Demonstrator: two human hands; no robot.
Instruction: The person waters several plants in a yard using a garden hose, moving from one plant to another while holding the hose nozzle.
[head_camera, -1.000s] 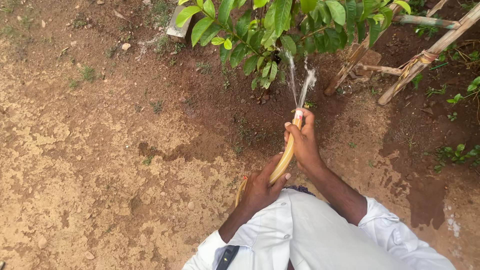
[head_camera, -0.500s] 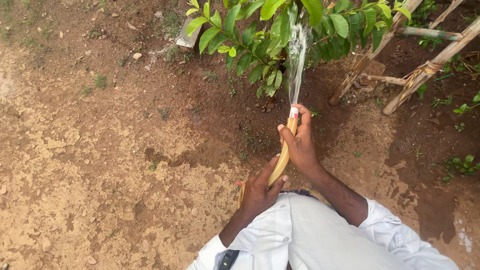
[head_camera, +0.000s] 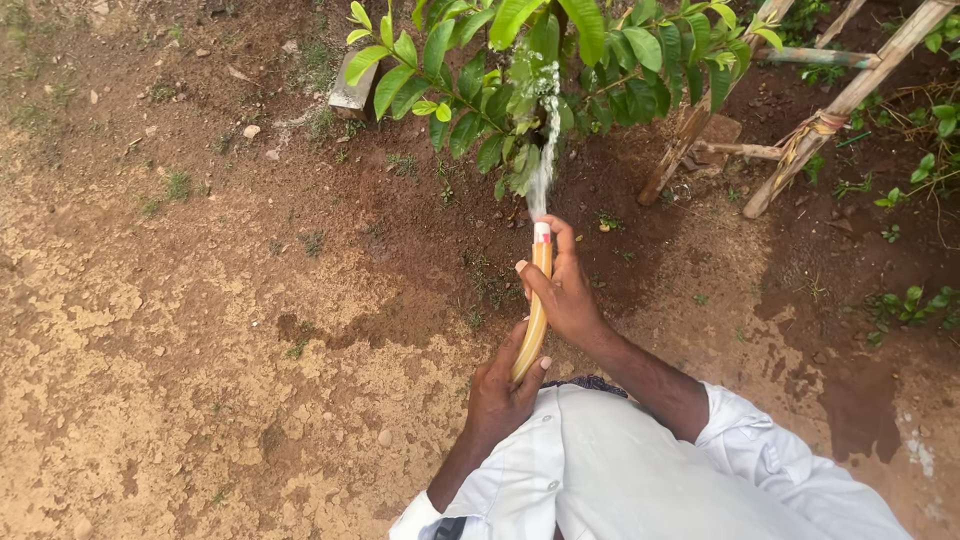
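Hose (head_camera: 538, 300) runs lengthwise away from the body, nozzle end toward the leafy shrub (head_camera: 540, 70) just ahead. Right hand (head_camera: 565, 290) clamps it near the tip, nearer the plant; left hand (head_camera: 505, 385) grips lower. Water jet (head_camera: 545, 150) strikes the leaves above dark wet soil (head_camera: 440, 230).

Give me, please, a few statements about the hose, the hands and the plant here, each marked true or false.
1. Both hands hold the yellow hose. True.
2. The right hand grips nearer the nozzle than the left hand. True.
3. Water sprays onto bare sand on the left. False: it hits the leafy plant.
4. The soil under the plant is dry and pale. False: it is dark and wet.
5. Wooden poles lean on the right. True.
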